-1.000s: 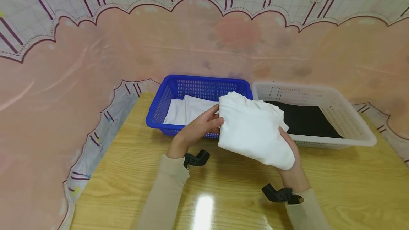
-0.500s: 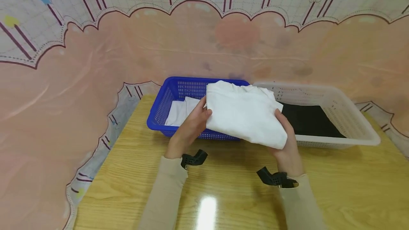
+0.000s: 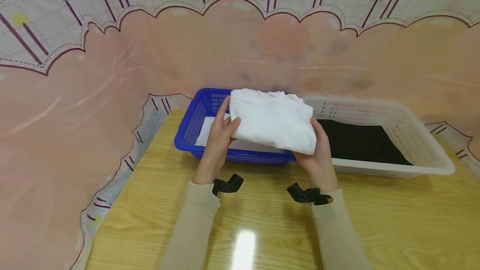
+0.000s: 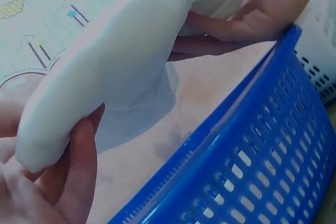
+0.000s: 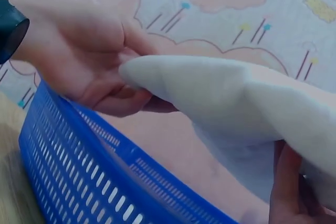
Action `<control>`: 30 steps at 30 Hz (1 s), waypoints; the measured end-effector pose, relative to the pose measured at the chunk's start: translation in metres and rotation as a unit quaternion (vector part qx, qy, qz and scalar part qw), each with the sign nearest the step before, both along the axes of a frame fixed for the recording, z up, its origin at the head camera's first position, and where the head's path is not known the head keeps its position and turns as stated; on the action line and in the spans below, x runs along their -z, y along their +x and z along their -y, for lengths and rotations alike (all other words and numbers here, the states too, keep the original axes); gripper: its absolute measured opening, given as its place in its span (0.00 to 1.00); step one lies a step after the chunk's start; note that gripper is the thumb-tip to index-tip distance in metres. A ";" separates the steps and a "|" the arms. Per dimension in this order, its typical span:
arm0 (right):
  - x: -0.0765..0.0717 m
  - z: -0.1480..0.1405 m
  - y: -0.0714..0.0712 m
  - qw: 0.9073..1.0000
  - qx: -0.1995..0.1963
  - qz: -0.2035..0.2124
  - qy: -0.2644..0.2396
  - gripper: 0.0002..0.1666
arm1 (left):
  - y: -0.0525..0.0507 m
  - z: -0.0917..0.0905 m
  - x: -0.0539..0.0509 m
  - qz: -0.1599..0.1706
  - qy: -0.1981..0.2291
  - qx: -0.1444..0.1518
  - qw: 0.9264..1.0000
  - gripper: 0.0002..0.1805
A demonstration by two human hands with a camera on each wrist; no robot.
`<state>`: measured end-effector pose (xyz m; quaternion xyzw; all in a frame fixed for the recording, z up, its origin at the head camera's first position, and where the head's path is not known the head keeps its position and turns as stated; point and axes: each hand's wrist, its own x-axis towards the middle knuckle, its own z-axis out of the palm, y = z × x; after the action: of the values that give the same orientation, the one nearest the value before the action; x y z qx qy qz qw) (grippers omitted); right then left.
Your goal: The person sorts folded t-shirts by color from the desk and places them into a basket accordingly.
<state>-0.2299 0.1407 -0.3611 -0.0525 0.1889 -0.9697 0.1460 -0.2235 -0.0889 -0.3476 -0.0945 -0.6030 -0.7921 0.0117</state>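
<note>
Left hand (image 3: pixel 217 138), right hand (image 3: pixel 319 151) around 1 white cloth (image 3: pixel 271 120); wooden table (image 3: pixel 273 224), pink backdrop (image 3: pixel 225 61) behind

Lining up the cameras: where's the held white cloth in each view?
Head: white cloth at centre, between left hand and right hand.
Left wrist: white cloth, lower left up to the top edge.
Right wrist: white cloth, left of centre across to the right edge.
Shared landmark: blue basket, lower right in left wrist, lower left in right wrist.
</note>
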 end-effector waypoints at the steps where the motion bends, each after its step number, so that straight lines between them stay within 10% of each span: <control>1: 0.001 0.001 -0.001 1.000 0.003 -0.001 -0.004 0.33 | 0.001 0.000 -0.002 -0.004 -0.010 -0.005 1.000 0.34; 14: 0.007 0.003 -0.002 0.982 0.017 -0.101 0.160 0.30 | -0.014 0.004 0.019 -0.019 -0.106 -0.110 0.988 0.16; 21: 0.004 0.008 -0.002 0.955 0.038 -0.129 0.263 0.43 | -0.013 0.011 0.014 -0.003 -0.109 -0.129 0.986 0.16; 30: 0.002 0.008 -0.004 0.952 0.052 -0.116 0.278 0.44 | -0.005 0.008 0.001 -0.011 -0.121 -0.124 0.985 0.16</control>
<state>-0.2337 0.1328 -0.3633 -0.1118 0.4687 -0.8725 0.0812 -0.2281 -0.0964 -0.3484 -0.0290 -0.7013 -0.7045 0.1050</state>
